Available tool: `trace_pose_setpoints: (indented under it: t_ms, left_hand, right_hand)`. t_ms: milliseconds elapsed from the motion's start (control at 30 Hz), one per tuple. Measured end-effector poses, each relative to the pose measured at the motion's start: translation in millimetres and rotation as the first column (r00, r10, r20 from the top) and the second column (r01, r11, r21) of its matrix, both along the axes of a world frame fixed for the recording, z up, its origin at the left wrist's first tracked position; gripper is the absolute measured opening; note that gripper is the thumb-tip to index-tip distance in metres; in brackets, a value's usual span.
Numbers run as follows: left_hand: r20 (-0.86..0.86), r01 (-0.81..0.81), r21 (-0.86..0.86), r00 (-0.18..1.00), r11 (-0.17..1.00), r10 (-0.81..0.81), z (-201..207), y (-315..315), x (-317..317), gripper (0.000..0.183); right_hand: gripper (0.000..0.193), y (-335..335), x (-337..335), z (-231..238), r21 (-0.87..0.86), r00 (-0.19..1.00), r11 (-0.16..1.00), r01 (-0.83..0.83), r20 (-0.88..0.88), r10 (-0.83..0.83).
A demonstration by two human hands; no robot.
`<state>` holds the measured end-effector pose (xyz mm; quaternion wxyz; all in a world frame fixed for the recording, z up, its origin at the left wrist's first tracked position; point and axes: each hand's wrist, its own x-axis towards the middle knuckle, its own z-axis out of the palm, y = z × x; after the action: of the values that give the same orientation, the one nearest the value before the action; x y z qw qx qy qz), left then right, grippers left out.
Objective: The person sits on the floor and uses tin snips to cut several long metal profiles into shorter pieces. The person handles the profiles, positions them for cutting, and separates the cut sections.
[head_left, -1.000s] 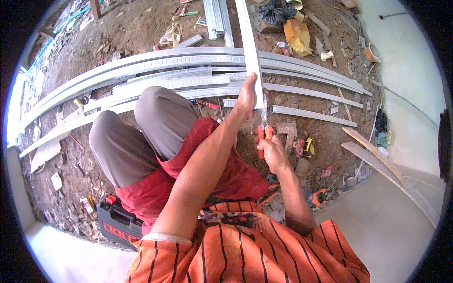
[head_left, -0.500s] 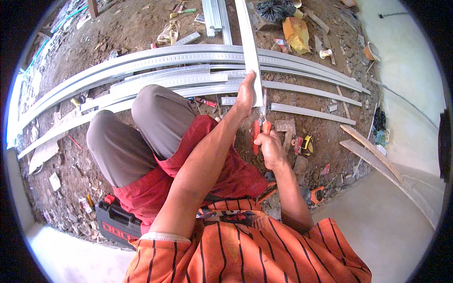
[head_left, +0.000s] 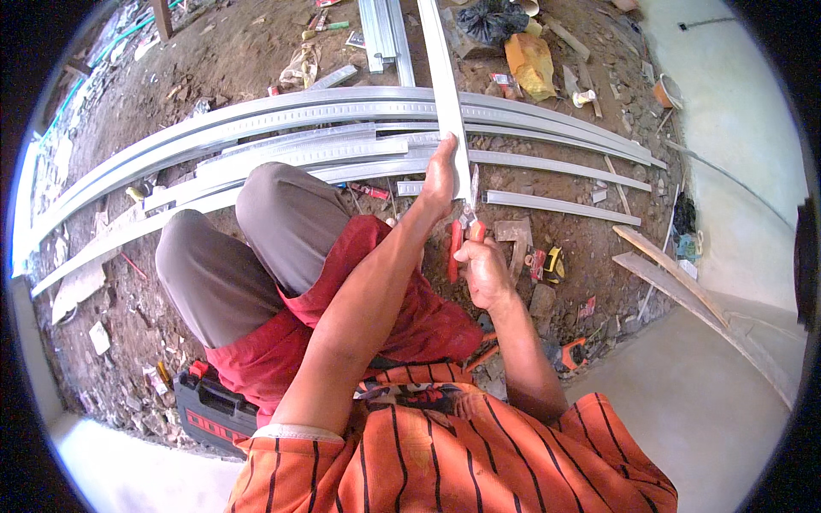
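The white metal strip (head_left: 447, 98) ran lengthwise away from the person, its long axis close to straight ahead but leaning a little to the left at the far end. That far end passed out of view at the top edge; the near end pointed back toward the person's body and stopped between the two hands, just ahead of the right one. The strip was raised over the metal channels (head_left: 282, 107) that lay on the dirt ground (head_left: 214, 56), and crossed them nearly at right angles.

The left hand (head_left: 439, 181) was closed around the strip's left edge near its near end, thumb side uppermost, so most of the length reached out beyond the fingers. The right hand (head_left: 487, 272) was curled about the right handle of the red-handled snips (head_left: 468, 218), whose two handles stood spread apart, the left one clear of the palm. The snips pointed forward, roughly in line with the strip, their blades just beside its near end on the right; whether metal met metal there could not be told.

To the right of the snips a short channel (head_left: 560, 208) lay crosswise, and a yellow tape measure (head_left: 556, 264) rested beyond the right hand.
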<state>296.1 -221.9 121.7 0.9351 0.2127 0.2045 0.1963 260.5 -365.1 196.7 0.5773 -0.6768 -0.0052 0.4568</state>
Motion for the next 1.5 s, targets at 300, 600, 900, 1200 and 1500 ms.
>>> trace_pose_setpoints:
  t_ms: [300, 600, 900, 1200, 1500]
  left_hand:
    - [-0.032, 0.004, -0.001, 0.999, 1.000, -0.004, -2.4, 3.0, -1.0, 0.047]
    - [-0.114, 0.093, -0.063, 0.988, 0.994, -0.100, 22.2, 6.3, -8.2, 0.053]
    - [-0.033, 0.171, -0.038, 0.984, 0.984, -0.173, 29.0, 19.2, -16.9, 0.043]
    - [-0.037, 0.116, -0.045, 0.992, 0.992, -0.117, 22.3, 19.1, -13.3, 0.033]
    - [-0.073, 0.117, -0.018, 0.990, 0.993, -0.118, 21.6, 16.6, -13.7, 0.034]
  right_hand:
    - [0.032, -2.8, -1.9, -9.4, 0.029, 0.997, 0.999, -0.028, -0.069, 0.030]
    - [0.033, -37.0, -11.6, 2.8, -0.221, 0.963, 0.966, -0.137, 0.200, 0.182]
    - [0.023, -16.2, -6.1, 22.5, -0.374, 0.819, 0.884, -0.281, 0.387, 0.424]
    - [0.010, -16.6, 2.1, 4.1, -0.430, 0.805, 0.866, -0.257, 0.401, 0.438]
    - [0.023, -15.5, -1.1, -0.7, -0.262, 0.912, 0.929, -0.260, 0.250, 0.326]
